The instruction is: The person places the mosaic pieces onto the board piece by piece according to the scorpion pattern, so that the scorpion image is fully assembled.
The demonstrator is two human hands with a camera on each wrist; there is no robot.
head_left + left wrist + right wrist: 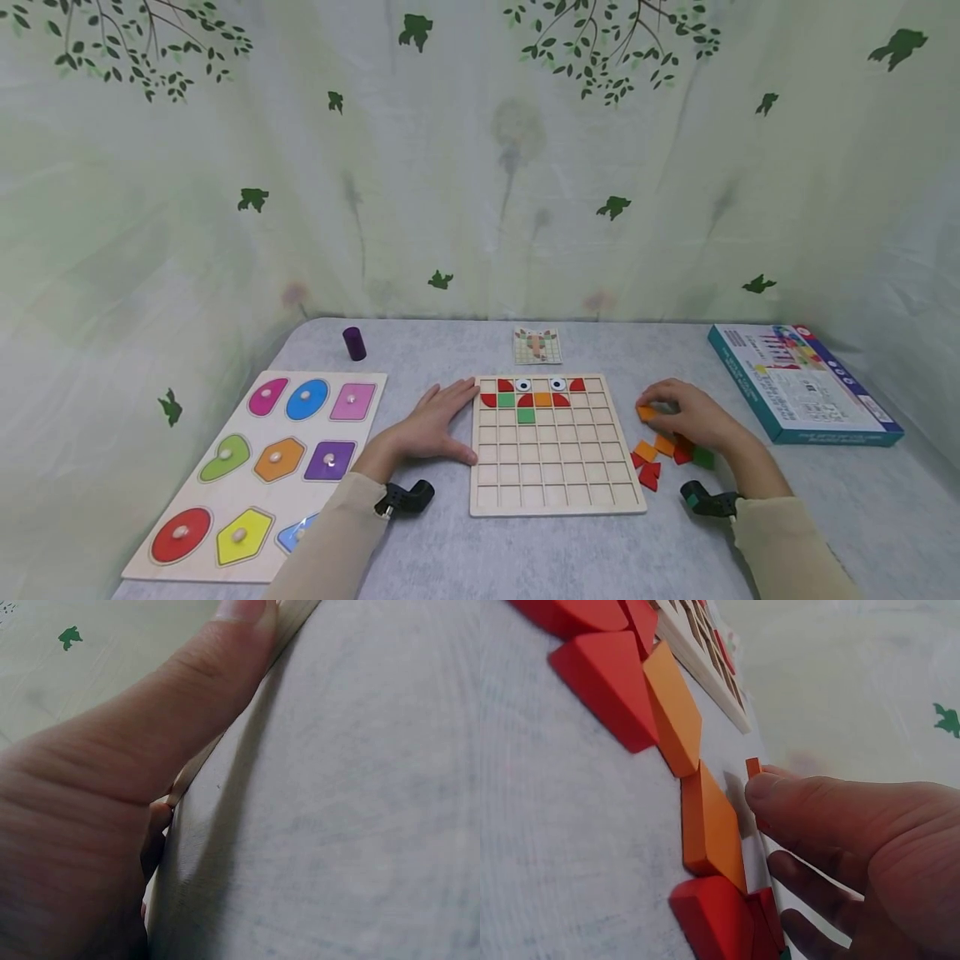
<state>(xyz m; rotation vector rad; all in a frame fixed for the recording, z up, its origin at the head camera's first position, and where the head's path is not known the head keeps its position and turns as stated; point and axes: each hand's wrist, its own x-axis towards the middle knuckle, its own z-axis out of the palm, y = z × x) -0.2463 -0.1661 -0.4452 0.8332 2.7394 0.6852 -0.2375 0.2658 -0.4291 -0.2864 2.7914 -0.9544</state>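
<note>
In beige fabric sleeves [330, 533], rests straight-fingered left hand [431, 423] against pale wooden grid board [555, 457]; pinches flat orange tile [644, 413] in right hand [697, 414].

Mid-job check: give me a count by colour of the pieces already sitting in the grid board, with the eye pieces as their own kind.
Red pieces: 5
Green pieces: 2
Orange pieces: 1
Eye pieces: 2
Total in the grid board: 10
</note>
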